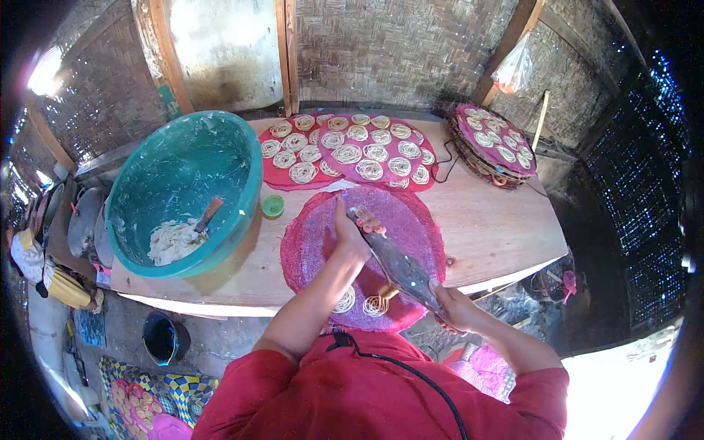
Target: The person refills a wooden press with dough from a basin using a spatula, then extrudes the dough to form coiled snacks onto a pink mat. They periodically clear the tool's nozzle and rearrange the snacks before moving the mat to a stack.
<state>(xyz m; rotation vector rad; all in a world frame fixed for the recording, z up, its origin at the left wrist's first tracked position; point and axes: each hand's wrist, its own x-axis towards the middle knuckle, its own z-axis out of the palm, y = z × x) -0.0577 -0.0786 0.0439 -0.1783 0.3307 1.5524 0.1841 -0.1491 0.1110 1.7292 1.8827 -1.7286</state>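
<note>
My left hand (pixel 353 232) grips the far end of a dark wooden noodle press (pixel 396 265). My right hand (pixel 452 302) holds its near end, so the press lies slanted over a round pink mesh mat (pixel 308 249) on the wooden table (pixel 499 220). Two pale coiled noodle rounds (pixel 375 305) lie on the mat's near edge, under the press.
A large teal basin (pixel 183 192) with white dough and a wooden-handled tool stands at left. A small green cup (pixel 273 206) sits beside it. Pink mats (pixel 374 150) full of noodle coils lie behind, and a stack of loaded mats (pixel 493 143) at far right.
</note>
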